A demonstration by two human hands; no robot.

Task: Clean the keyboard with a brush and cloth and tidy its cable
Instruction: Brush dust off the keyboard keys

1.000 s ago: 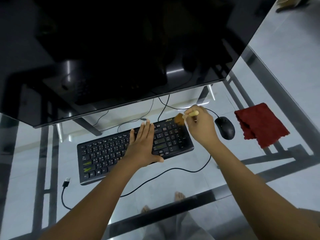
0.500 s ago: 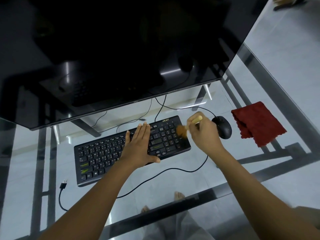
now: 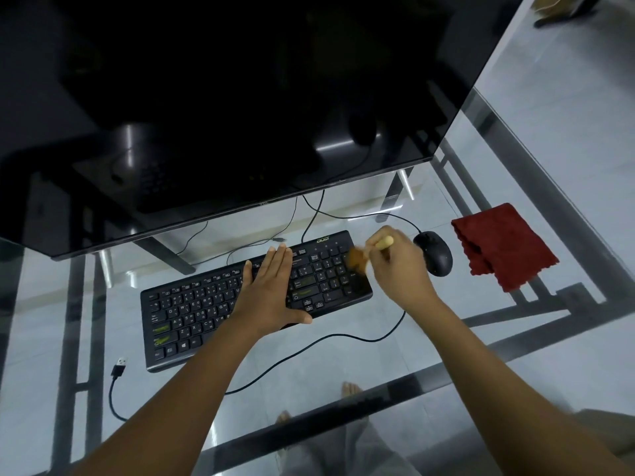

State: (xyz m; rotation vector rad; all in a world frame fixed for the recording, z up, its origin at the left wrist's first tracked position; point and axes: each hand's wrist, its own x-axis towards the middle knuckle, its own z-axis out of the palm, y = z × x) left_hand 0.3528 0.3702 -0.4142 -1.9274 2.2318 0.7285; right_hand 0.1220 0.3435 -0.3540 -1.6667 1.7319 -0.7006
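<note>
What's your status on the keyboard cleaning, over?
Left hand flat on keyboard. Right hand grips brush, bristles on right-end keys. Cloth lies beyond mouse, untouched. Cable loose in front, plug free.

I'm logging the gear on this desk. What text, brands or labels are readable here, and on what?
"acer": top right edge of the black keyboard, beyond the number pad.
Key legends on the keyboard: too small and blurred to read.
Small mark on the monitor's lower bezel: too small to read.
No text visible on the mouse or the red cloth.
</note>
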